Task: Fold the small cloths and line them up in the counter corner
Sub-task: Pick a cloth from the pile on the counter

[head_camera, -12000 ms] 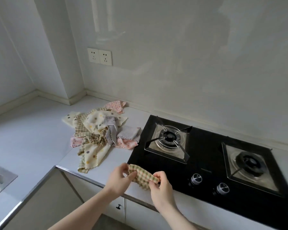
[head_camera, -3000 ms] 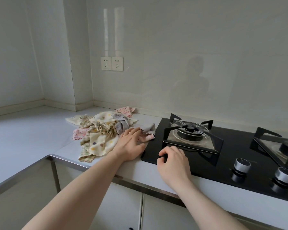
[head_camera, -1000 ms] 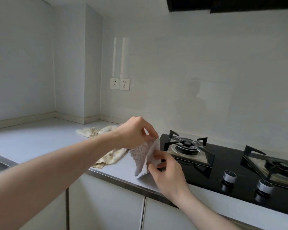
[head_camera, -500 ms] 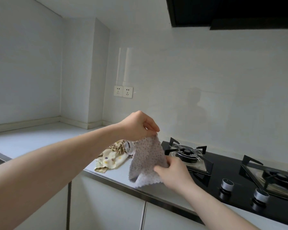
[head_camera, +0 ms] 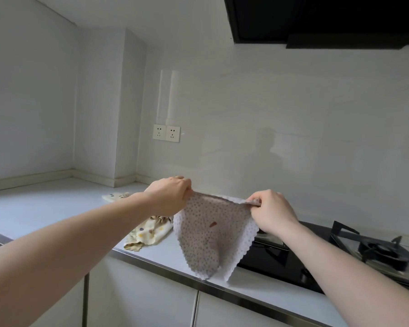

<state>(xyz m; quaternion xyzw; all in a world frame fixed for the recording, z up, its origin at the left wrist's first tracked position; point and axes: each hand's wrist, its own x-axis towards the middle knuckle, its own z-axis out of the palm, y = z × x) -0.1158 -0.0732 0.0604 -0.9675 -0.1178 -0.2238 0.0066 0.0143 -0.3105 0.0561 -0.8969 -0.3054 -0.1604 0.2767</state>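
Above a pale grey tabletop [head_camera: 45,208], a limp, light, dotted white scalloped cloth [head_camera: 213,237] is being pinched at its top corners by left hand [head_camera: 169,197] and right hand [head_camera: 273,212]

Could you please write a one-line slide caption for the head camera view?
Left hand and right hand pinch a dotted cloth's top corners, holding it spread above the counter.
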